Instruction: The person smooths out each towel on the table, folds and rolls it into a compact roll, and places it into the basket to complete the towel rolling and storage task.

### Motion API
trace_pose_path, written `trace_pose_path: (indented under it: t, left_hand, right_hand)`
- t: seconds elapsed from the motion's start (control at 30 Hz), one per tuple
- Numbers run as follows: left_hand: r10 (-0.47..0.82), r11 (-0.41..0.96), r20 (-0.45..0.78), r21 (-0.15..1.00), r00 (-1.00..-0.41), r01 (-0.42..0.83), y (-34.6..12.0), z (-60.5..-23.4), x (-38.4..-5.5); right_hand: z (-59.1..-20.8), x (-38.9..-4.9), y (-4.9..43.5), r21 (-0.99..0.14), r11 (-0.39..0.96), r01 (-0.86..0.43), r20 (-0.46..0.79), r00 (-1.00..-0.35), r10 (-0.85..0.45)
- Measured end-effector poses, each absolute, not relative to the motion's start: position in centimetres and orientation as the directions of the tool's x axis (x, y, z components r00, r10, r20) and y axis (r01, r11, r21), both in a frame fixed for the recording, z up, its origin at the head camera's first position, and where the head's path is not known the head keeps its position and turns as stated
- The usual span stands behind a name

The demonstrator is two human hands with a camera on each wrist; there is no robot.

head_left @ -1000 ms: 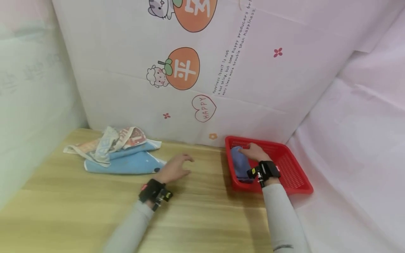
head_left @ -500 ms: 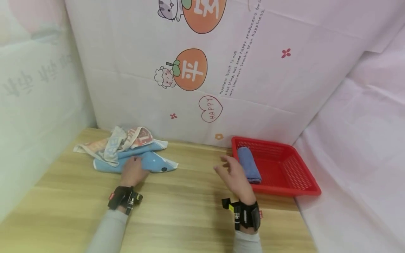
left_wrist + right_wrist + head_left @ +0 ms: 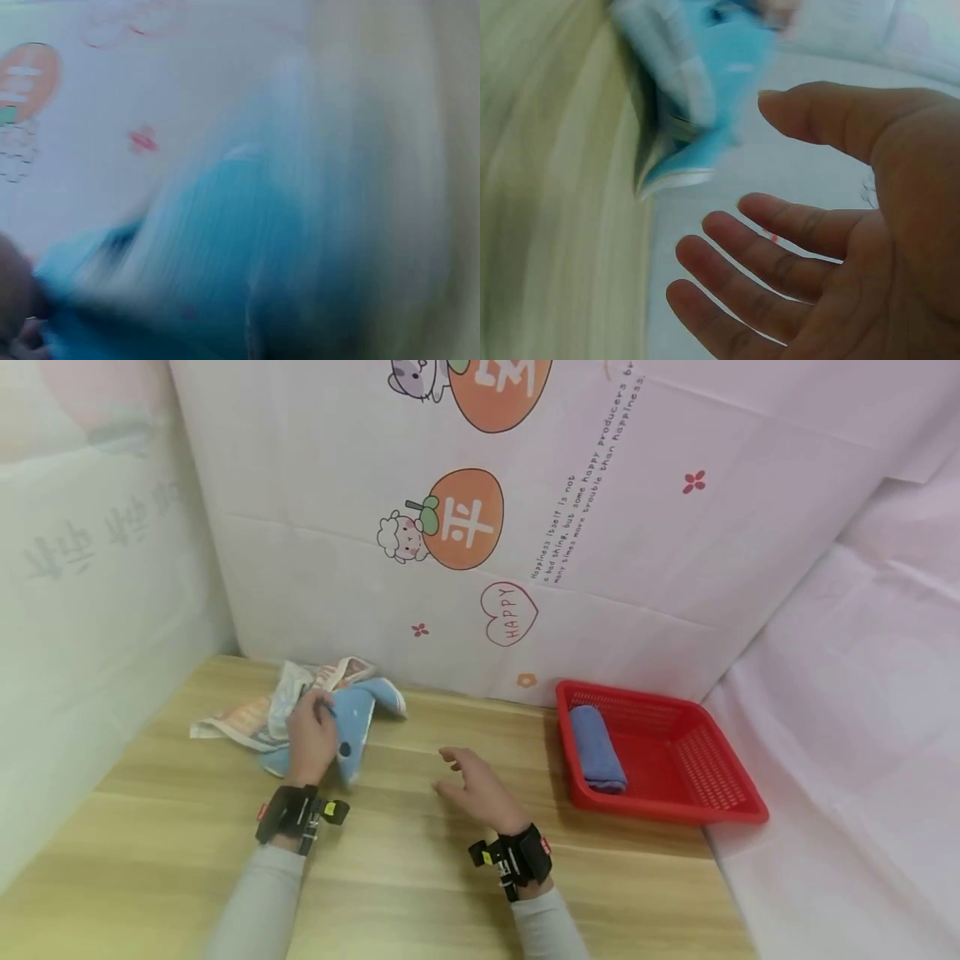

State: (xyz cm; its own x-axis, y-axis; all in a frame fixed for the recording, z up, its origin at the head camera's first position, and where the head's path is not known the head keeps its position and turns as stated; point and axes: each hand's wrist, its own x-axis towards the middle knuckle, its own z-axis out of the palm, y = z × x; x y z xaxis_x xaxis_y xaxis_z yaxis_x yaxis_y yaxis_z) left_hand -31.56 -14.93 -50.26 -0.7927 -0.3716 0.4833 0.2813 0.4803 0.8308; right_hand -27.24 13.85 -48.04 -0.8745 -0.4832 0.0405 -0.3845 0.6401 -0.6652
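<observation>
My left hand (image 3: 312, 739) grips a light blue towel (image 3: 352, 718) with a white edge and a dark spot, and part of it is raised off the table. In the left wrist view the blue towel (image 3: 232, 217) is blurred and fills the middle. A cream towel with orange and red print (image 3: 247, 722) lies crumpled beside and behind that hand. My right hand (image 3: 483, 793) is over the middle of the table, apart from any cloth. The right wrist view shows its fingers (image 3: 735, 274) spread and holding nothing, with the blue towel beyond.
A red plastic basket (image 3: 720, 760) stands at the right of the wooden table (image 3: 405, 877). Inside it, along the left wall, lies a rolled blue-purple towel (image 3: 597, 747). Printed white sheets (image 3: 637, 560) hang behind and at both sides.
My right hand has left the basket, where the rolled towel stays, and moved left. My left hand has moved left to the blue towel, taken hold and pulled it up.
</observation>
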Motion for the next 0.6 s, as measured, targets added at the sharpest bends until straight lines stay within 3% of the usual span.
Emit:
trace_pose_path:
  t: [0.1,0.17,0.3,0.4,0.5,0.6]
  left_hand:
    - [-0.45,0.319,0.557,0.831,-0.698,0.456,-13.7,-47.9,-30.9]
    - [-0.418,0.249,0.602,0.796,-0.68,0.552,-12.3,-46.5,-30.1]
    - [-0.128,0.184,0.635,0.77,-0.762,0.611,-8.8,-45.3,-28.5]
    - [0.17,0.129,0.542,0.816,-0.823,0.563,-6.7,-45.5,-27.7]
    - [0.369,0.103,0.426,0.865,-0.826,0.492,-5.9,-46.0,-27.6]
    - [0.456,0.141,0.363,0.872,-0.812,0.469,-6.2,-46.4,-27.9]
  right_hand:
    - [-48.4,-27.0,13.3,-0.674,0.626,-0.392,0.046,-0.868,-0.494]
    - [-48.3,-26.8,13.1,-0.706,0.584,-0.401,0.082,-0.865,-0.496]
    - [-47.6,-26.6,12.9,-0.803,0.411,-0.431,0.206,-0.848,-0.489]
    - [-47.2,-26.8,13.3,-0.822,0.331,-0.464,0.301,-0.847,-0.439]
    - [-47.1,-27.4,14.3,-0.769,0.377,-0.516,0.378,-0.843,-0.383]
    - [-47.0,-28.0,15.6,-0.68,0.455,-0.575,0.446,-0.817,-0.366]
